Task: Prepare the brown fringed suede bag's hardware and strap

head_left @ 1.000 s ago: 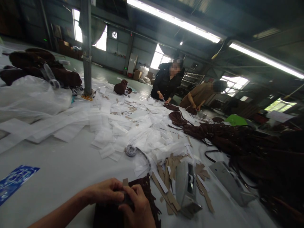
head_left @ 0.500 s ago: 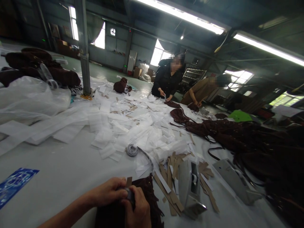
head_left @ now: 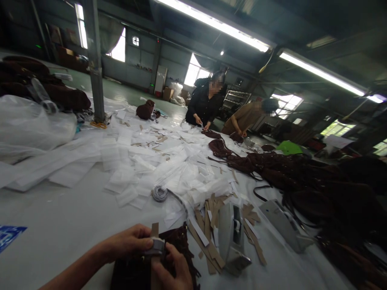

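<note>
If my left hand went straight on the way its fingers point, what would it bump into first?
The grey band, which your left hand seems to be touching at its fingertips. Just beyond it in that line is your right hand, though one view leaves depth unclear.

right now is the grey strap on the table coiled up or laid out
Partly coiled: the grey strap forms a spiral at one end, while its loose tail curves toward the fringed brown bag.
</note>
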Action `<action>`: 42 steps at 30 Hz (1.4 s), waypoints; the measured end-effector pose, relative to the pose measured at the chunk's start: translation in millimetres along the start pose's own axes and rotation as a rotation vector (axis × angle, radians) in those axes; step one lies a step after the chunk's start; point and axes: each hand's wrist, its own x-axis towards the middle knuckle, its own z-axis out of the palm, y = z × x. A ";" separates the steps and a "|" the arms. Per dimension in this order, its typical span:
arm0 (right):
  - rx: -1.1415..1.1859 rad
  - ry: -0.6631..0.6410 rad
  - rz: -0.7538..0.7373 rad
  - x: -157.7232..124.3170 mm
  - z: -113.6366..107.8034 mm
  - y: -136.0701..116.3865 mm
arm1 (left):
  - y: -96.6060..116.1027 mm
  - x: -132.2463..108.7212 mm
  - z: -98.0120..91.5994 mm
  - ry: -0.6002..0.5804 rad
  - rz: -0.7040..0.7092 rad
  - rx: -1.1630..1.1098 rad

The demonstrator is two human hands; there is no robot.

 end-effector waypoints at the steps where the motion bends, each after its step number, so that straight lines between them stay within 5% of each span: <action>1: -0.013 0.004 -0.021 3.2 0.9 -3.0 | 0.5 0.6 0.9 -0.018 0.004 -0.030; 7: 0.044 0.034 -0.037 15.7 0.1 -3.1 | 9.3 1.1 8.5 -0.079 0.013 -0.009; 23: 0.668 -0.027 0.590 20.9 8.3 -5.5 | 30.5 -6.5 30.2 -0.014 0.157 0.403; 35: 0.785 -0.019 0.861 14.7 19.7 -5.1 | 10.1 -6.4 30.8 0.036 0.094 0.407; 38: 0.684 0.043 0.780 13.3 16.6 -5.5 | 6.3 0.3 31.3 -0.006 0.082 0.291; 42: 0.443 -0.059 0.312 10.8 5.7 -2.3 | 5.2 4.9 30.7 -0.018 0.068 0.211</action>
